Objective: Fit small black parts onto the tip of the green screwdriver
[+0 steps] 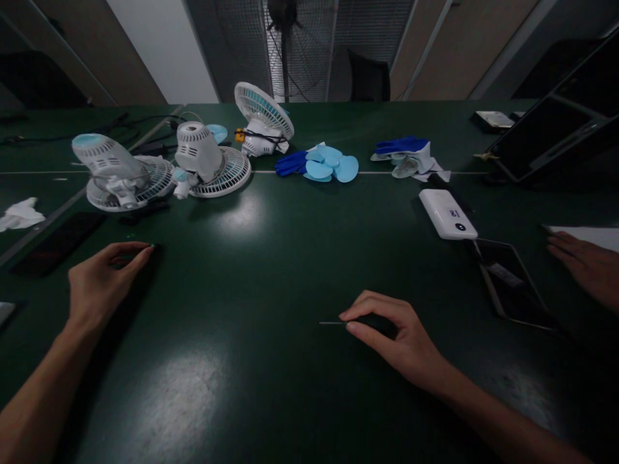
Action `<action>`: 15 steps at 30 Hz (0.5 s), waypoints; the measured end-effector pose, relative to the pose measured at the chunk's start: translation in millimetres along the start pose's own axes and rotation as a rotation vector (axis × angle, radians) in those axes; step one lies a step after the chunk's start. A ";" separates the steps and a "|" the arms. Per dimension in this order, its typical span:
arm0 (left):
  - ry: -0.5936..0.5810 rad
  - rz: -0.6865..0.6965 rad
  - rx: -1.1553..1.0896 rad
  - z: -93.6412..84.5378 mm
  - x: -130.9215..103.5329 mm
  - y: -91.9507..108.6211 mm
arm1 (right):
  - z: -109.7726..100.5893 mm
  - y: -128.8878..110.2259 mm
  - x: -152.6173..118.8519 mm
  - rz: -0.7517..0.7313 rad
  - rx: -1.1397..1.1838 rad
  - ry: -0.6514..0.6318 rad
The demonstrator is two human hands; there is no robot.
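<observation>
My right hand (394, 338) lies on the dark green table (271, 258), near its front middle. It is closed over the dark handle of a thin tool, probably a screwdriver (331, 323), whose slim metal shaft points left along the tabletop. At the left, my left hand (101, 280) is arched with its fingertips on the table. Something dark lies under its fingers, either a small object or a shadow. Three small white desk fans (206, 161) lie farther back on the left, well beyond both hands.
Loose blue fan blades (333, 165) and blue gloves (403, 147) lie mid-table at the back. A white power bank (447, 214) and a dark tablet (512, 280) are on the right, near another person's hand (585, 267). A dark phone (58, 243) and a tissue (19, 216) are at the left.
</observation>
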State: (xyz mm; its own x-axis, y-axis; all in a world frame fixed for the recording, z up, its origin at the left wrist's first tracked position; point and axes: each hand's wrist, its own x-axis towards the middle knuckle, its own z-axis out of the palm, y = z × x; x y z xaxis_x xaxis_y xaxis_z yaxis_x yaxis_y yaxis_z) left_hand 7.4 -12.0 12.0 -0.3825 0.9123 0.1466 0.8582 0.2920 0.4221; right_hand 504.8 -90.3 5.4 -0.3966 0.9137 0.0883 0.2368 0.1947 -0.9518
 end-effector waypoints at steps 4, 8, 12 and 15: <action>-0.003 -0.017 -0.012 0.1 2.0 -6.0 | -0.5 1.8 -0.8 0.009 -0.005 -0.009; -0.013 -0.066 -0.052 0.0 3.1 -5.5 | -0.3 1.8 -0.1 0.001 -0.014 -0.010; -0.036 -0.066 -0.086 -1.9 3.2 -3.2 | -0.3 0.5 0.3 -0.020 -0.023 0.006; -0.032 -0.059 -0.105 -4.7 2.2 -0.9 | -0.2 0.2 -0.1 -0.023 -0.021 0.007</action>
State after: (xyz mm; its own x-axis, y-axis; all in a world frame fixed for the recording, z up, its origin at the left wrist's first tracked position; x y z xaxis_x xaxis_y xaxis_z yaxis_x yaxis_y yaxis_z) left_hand 4.2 -11.7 16.2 -0.4183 0.9038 0.0908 0.7936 0.3151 0.5205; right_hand 505.0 -90.3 5.3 -0.3954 0.9116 0.1120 0.2463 0.2227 -0.9433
